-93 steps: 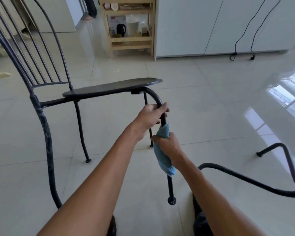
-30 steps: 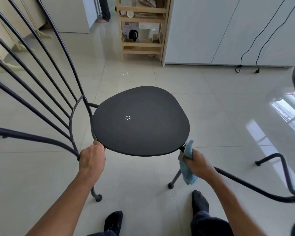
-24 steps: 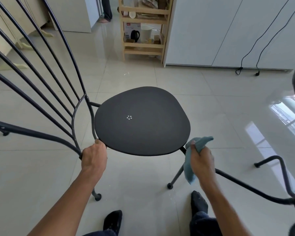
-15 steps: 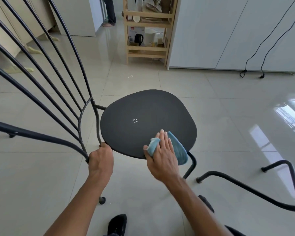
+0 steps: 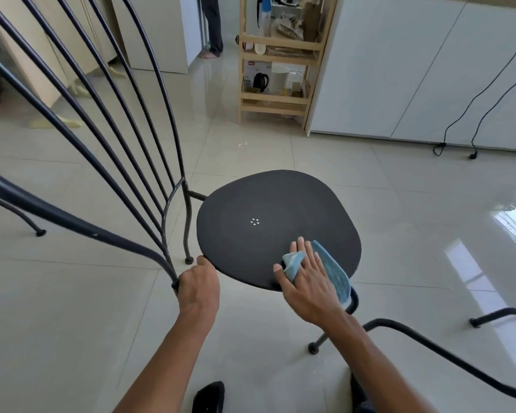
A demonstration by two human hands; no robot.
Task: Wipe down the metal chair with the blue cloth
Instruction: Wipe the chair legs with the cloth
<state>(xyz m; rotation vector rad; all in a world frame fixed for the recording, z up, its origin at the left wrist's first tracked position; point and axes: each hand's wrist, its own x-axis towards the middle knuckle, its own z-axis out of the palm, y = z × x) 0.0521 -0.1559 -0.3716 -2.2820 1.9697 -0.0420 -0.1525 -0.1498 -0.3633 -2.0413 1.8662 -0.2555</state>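
Your right hand (image 5: 309, 281) covers the middle of the blue cloth (image 5: 334, 271), so its folds underneath can't be read. Left of your left hand (image 5: 198, 283), the metal chair (image 5: 268, 225) backrest runs off the top and left edges. Your forearms leave the bottom edge. Far beyond both hands, the wooden shelf (image 5: 276, 53) items are too small to identify.

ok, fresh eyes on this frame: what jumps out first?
The dark round chair seat at centre, with the right hand pressing the blue cloth flat on its near right edge. The left hand grips the frame at the seat's near left, under the backrest bars.
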